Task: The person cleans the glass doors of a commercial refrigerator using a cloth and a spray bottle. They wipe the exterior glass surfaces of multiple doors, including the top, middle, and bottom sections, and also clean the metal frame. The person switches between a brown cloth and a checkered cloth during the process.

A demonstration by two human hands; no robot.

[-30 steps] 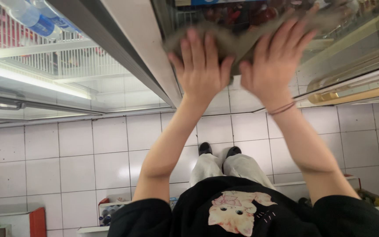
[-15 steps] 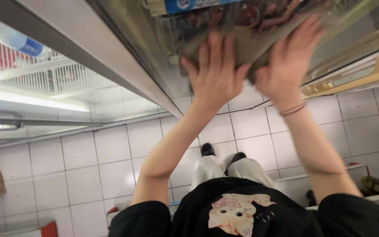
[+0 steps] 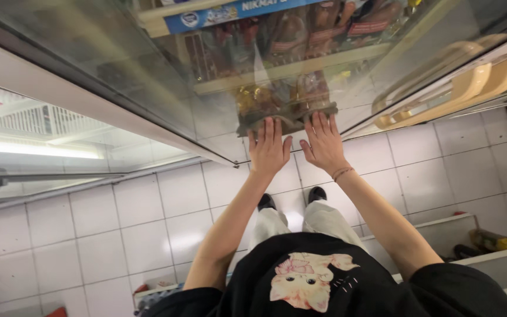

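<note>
Both arms stretched forward. Left hand [image 3: 269, 149] and right hand [image 3: 324, 142] lie side by side, fingers straight and spread flat, gripping nothing, pressed on a crumpled grey-brown cloth [image 3: 286, 120]. Cloth sits against the glass refrigerator door [image 3: 148, 76], just under a shelf of packaged goods [image 3: 318, 29].

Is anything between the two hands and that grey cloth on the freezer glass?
Nothing visible. The left hand and right hand lie flat with fingertips on the grey cloth, pressed against the glass lid.
</note>
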